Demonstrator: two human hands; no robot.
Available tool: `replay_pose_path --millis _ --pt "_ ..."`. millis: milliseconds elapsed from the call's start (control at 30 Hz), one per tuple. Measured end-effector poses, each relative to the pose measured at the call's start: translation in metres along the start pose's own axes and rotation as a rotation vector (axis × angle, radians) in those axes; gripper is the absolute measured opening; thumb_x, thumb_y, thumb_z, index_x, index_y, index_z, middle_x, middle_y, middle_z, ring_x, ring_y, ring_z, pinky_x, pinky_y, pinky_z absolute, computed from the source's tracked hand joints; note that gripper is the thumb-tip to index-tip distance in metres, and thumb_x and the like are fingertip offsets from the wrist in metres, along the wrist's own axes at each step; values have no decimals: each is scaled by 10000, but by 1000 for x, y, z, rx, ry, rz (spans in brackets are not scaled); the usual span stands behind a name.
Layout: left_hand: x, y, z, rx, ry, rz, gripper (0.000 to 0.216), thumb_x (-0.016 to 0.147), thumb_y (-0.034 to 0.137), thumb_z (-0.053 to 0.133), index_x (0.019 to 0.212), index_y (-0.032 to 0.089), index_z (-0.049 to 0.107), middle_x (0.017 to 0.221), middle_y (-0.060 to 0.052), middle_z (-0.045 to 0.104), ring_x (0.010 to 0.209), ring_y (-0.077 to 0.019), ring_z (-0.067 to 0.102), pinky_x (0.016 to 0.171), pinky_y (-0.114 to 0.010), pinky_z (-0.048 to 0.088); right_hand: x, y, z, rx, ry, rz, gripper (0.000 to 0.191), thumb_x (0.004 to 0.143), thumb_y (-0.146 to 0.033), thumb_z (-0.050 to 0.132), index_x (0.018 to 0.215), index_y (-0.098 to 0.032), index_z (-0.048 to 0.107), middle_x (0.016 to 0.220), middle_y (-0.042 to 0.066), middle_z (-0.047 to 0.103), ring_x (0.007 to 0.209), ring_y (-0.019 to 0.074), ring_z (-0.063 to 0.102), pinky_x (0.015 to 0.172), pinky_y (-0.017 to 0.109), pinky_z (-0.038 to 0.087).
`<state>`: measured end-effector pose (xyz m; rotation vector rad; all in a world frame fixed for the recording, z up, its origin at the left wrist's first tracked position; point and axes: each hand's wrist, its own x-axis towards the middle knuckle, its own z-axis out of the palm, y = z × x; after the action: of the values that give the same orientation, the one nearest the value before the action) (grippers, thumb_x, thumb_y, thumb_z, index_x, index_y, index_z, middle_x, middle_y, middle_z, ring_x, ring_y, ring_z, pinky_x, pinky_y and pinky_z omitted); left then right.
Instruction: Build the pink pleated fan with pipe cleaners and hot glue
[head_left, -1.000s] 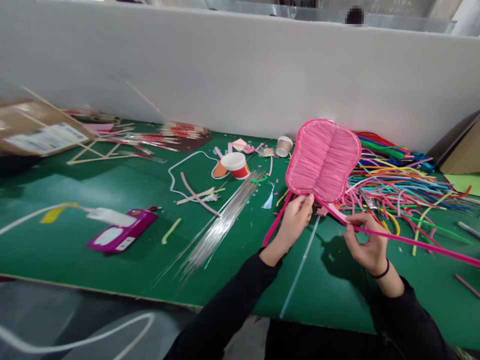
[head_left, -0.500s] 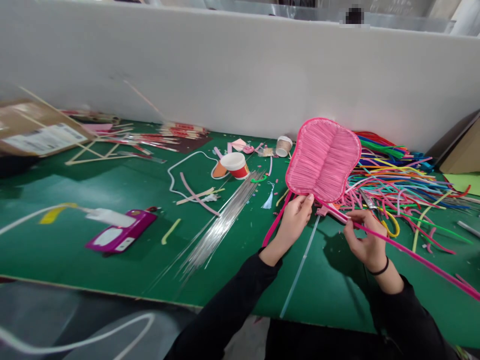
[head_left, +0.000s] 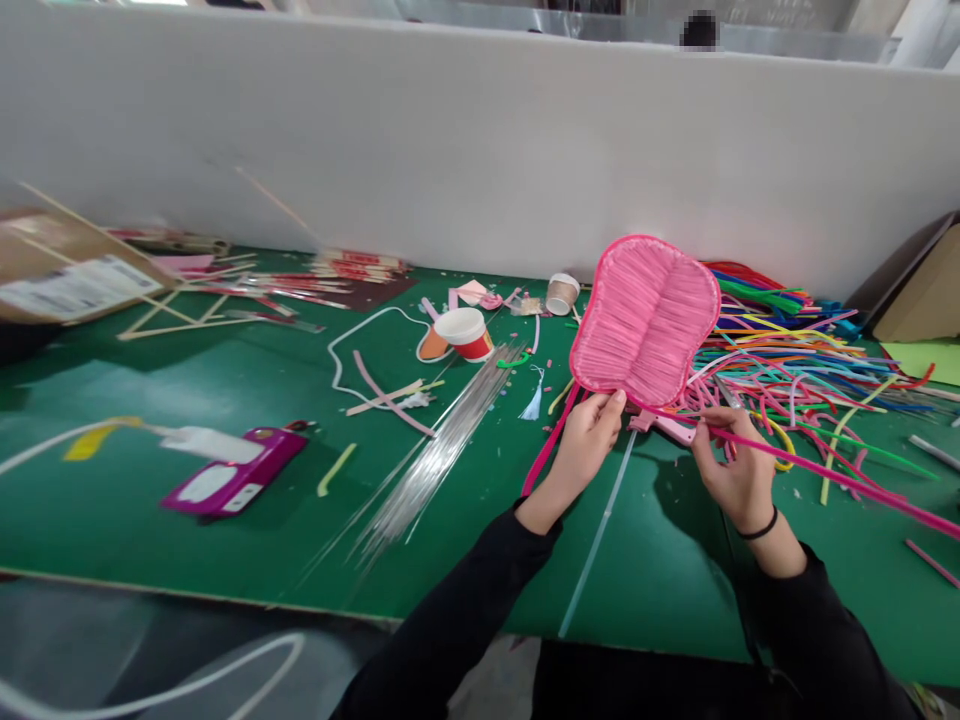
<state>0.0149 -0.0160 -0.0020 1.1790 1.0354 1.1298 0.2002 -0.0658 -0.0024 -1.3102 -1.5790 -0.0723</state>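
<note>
Head view looks down on a green surface [head_left: 187,380] with many craft things on it. The left hand [head_left: 589,445] is at the middle right of the frame, and its fingers [head_left: 611,405] pinch the lower edge of a pink fan [head_left: 646,318]. The fan is lifted above the surface and stands nearly upright, with its ribbed face toward the camera. The right hand [head_left: 739,472] is just to the right of it and a little lower. Its fingers [head_left: 709,432] are pressed together on a long pink cord [head_left: 832,474], which runs from the bottom of the fan to the right edge of the frame.

Behind the fan, at the right, lies a big heap of colourful cords [head_left: 795,345]. Left of the left hand a bundle of thin silver wires [head_left: 439,455] lies diagonally. Above the wires stands a red and white paper cup [head_left: 466,333], and a second small cup [head_left: 562,293] is near the top of the fan. A purple box [head_left: 232,478] lies at the lower left, and a cardboard box [head_left: 67,270] at the upper left. A white wall [head_left: 450,150] closes the far side of the surface.
</note>
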Motion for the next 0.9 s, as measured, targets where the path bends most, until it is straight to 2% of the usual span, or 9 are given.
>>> replay_pose_path --millis 167,267,433,600,900 --pt "0 2 0 -5 0 -2 526 798 679 632 680 219 406 500 116 297 409 -45 241 384 -190 186 2 -1 -1 -51 69 -43 76 909 -252 630 973 -213 641 744 -3 701 492 110 578 530 259 524" --pt "-1 3 1 -10 -7 -5 524 798 674 636 679 219 404 500 117 291 407 -44 240 384 -191 179 2 0 -2 -44 85 -41 69 928 -262 629 978 -218 646 728 -6 699 518 119 600 558 267 536" --pt "-2 4 2 -12 -19 -8 517 800 665 639 683 220 405 507 116 282 408 -44 236 384 -193 166 2 1 -4 -24 80 -31 76 952 -273 614 992 -223 655 812 21 741 561 125 638 590 276 555" --pt "-3 6 2 -15 -24 -7 527 790 675 646 679 221 403 503 117 277 413 -44 223 385 -195 165 4 1 -4 -33 68 -57 62 943 -255 616 984 -229 654 784 3 730 539 120 620 579 267 545" --pt "-3 6 3 -13 -61 13 576 763 717 653 636 216 400 506 105 285 418 -44 233 386 -207 167 5 2 -2 -43 79 -15 87 951 -292 602 977 -226 653 773 9 727 560 130 624 600 276 549"
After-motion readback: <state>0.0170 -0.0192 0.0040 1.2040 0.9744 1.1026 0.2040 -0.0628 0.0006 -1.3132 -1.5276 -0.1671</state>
